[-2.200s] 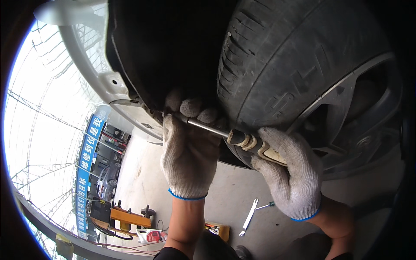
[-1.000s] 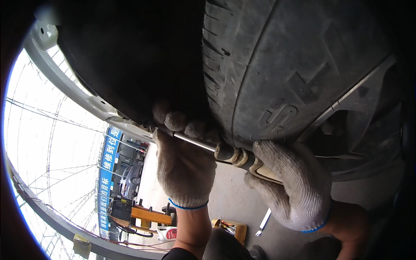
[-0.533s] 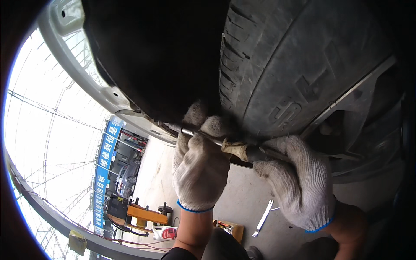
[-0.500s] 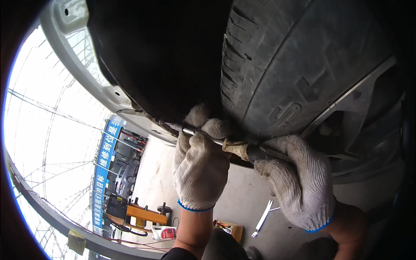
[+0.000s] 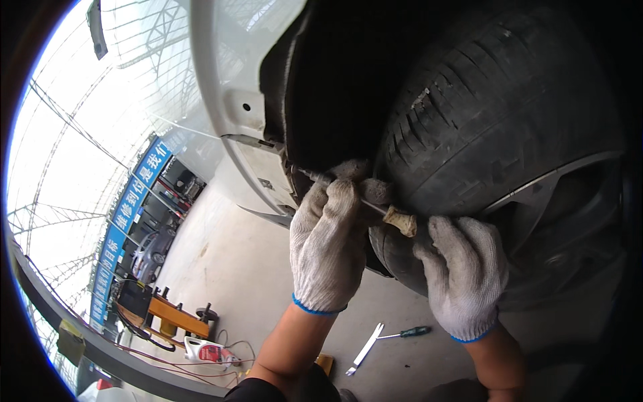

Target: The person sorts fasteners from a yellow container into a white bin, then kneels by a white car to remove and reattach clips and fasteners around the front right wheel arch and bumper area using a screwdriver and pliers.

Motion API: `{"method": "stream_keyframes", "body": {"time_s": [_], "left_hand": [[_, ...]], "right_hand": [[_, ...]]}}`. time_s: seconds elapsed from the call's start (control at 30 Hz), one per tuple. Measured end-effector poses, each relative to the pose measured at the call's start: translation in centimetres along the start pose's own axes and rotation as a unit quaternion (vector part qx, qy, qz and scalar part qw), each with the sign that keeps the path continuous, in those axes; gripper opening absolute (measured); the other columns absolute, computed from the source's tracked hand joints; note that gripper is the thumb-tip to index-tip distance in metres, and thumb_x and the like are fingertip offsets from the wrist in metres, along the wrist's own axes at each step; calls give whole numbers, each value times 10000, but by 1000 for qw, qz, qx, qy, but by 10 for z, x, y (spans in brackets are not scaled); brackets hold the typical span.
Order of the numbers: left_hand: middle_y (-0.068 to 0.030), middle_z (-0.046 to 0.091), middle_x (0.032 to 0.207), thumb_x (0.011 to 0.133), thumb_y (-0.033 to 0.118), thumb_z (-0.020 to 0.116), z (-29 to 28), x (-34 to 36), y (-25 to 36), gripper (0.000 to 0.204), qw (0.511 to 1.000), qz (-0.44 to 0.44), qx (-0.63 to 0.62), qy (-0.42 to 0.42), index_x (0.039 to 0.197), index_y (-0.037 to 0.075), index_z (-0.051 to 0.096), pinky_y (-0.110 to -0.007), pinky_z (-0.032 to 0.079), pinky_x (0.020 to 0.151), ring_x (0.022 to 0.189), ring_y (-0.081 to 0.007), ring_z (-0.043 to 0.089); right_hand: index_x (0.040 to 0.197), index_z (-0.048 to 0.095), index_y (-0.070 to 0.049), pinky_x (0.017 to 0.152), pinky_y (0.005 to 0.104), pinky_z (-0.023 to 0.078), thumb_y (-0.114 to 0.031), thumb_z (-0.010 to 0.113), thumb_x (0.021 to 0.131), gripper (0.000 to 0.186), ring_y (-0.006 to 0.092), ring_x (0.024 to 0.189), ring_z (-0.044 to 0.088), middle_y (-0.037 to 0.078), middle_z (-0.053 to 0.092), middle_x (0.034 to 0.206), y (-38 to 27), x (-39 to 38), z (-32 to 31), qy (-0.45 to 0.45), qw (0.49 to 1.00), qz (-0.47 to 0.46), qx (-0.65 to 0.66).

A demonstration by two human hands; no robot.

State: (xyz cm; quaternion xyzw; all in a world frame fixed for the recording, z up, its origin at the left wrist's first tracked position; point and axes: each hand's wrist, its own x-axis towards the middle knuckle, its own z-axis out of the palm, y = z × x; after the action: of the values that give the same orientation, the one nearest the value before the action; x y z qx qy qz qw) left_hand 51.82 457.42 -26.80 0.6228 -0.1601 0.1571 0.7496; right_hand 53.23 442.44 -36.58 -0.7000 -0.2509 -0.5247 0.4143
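My left hand [image 5: 328, 251], in a white knit glove with a blue cuff, is closed round the metal shaft of a screwdriver [image 5: 400, 221] with a worn yellowish handle. The shaft's end points at the wheel arch edge [image 5: 289, 175] of a white car; whether the tip touches a fastener is too small to tell. My right hand [image 5: 465, 271], gloved alike, hovers just right of the handle with its fingers loosely apart, seemingly not gripping it. Above both hands is the worn black tyre [image 5: 469, 127], with the dark wheel arch liner [image 5: 341, 87] beside it.
On the floor below lie a white pry tool [image 5: 365, 350] and a green-handled screwdriver [image 5: 415, 331]. An orange piece of equipment [image 5: 177, 317] and a white and red jug [image 5: 209, 351] stand at the left. A grey bar [image 5: 127, 358] curves across the lower left.
My right hand has come off the screwdriver handle and loosened its fingers. My left hand keeps its hold on the shaft. The view has shifted, bringing the green-handled screwdriver into sight.
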Motion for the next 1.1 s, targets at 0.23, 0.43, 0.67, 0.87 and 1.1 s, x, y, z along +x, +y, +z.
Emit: {"method": "stream_keyframes", "body": {"time_s": [0.23,0.43,0.67,0.87,1.1], "left_hand": [[-128,703,985,1034,266,533,2,2,4,373,999,-2,-29,42,1231,-49,557,-298,534,802,870,-184,673],[-92,676,981,1015,287,578,-1,-5,11,386,993,-91,-5,79,1198,-53,573,-283,497,826,896,-145,629],[-84,727,894,999,340,567,22,1,46,394,969,-149,156,123,1061,-37,667,-282,515,753,799,-118,640],[-80,728,859,992,360,578,17,-7,46,404,967,-132,124,176,1013,-34,670,-294,524,710,749,-113,643],[-105,704,916,1011,344,562,23,-10,52,392,958,-155,166,173,1135,-17,650,-307,499,791,864,-149,628]], "right_hand": [[1099,616,103,793,388,563,-55,643,877,274,329,920,691,234,685,1023,-14,13,-14,-100,976,135,141],[1162,552,90,819,423,535,-83,703,858,381,363,882,670,226,662,1003,-25,13,-14,-127,984,112,52],[929,570,-19,523,289,446,-328,526,1006,322,152,584,558,70,578,730,-21,16,-29,-228,816,484,219],[1005,599,27,624,389,514,-231,654,913,279,273,646,634,104,615,749,-53,30,-15,-133,932,311,128],[996,619,-12,480,331,428,-283,625,943,276,214,534,564,88,582,666,-30,27,-17,-249,889,310,225]]}}
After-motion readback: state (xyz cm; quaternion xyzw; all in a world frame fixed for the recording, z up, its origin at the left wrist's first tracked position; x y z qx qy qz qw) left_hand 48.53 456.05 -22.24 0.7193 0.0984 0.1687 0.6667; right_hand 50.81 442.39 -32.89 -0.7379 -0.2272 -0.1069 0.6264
